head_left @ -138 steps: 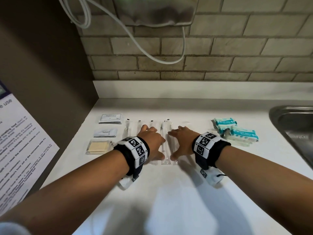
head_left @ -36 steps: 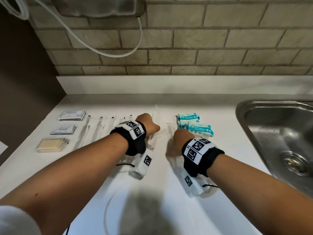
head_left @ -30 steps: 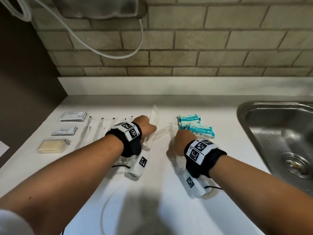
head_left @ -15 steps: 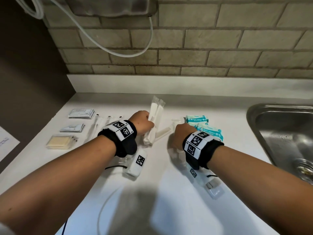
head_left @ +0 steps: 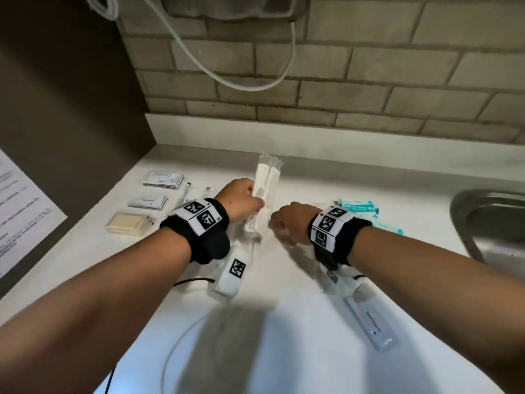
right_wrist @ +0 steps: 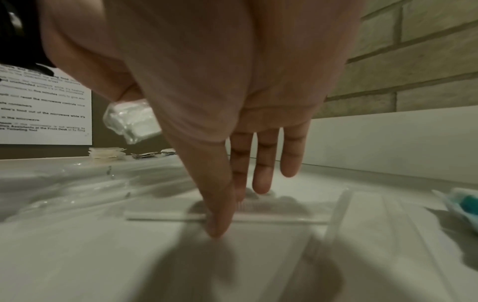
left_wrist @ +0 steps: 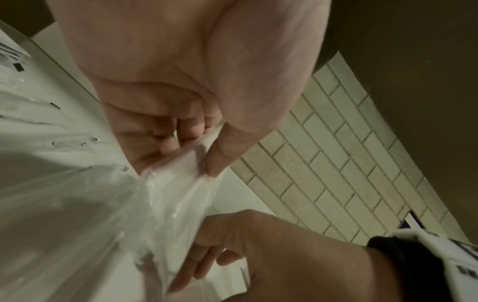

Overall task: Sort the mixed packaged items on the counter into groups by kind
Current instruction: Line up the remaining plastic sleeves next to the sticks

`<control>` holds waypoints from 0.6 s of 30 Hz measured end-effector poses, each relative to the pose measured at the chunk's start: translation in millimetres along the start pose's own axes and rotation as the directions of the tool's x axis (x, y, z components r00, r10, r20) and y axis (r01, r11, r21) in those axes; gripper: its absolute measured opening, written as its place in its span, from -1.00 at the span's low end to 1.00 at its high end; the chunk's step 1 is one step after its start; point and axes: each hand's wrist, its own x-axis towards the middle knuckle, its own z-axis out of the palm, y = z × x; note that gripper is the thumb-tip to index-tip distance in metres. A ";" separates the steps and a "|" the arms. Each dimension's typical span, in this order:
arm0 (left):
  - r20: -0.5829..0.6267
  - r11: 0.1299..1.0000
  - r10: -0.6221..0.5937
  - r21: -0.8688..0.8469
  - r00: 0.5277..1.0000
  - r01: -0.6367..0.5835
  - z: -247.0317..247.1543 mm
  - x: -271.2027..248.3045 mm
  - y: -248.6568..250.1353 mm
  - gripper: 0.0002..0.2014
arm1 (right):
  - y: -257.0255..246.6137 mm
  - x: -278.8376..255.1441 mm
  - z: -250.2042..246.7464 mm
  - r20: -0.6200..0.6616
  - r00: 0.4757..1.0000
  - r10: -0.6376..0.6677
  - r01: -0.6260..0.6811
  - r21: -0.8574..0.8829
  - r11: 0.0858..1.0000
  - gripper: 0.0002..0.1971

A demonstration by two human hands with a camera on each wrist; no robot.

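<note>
Light falls from above and behind the person, dim and greenish on the brick wall [head_left: 369, 66] but bright on the white counter [head_left: 284, 351], where the head and arms cast a broad soft shadow near the lower edge. The head view is fairly sharp at centre, though the right hand [head_left: 289, 223] is smeared by motion and the bricks bow toward the corners (wide-angle bending). Both wrist views are darker, grainy and soft; the palm fills each one out of focus. Clear wrappers [left_wrist: 77, 204] catch small glints, and fingers [right_wrist: 220, 204] throw a blurred shadow forward.
</note>
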 end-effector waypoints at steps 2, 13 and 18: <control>0.007 0.999 -0.020 -0.024 1.000 0.021 1.6 0.2 -3.9 -0.77 | 4.6 3.9 1.4 -0.003 1.000 0.015 -0.015 0.055 0.998 -0.68; -0.062 0.994 -0.079 -0.081 0.995 0.074 6.8 10.2 -7.6 -0.65 | 23.0 -6.4 -11.0 -0.149 0.989 0.009 -0.008 0.010 1.000 -0.72; -0.043 0.993 -0.092 -0.078 0.995 0.089 13.9 10.2 -7.4 -0.58 | 15.5 -10.5 -9.0 -0.032 0.999 -0.037 0.033 -0.101 0.994 -0.77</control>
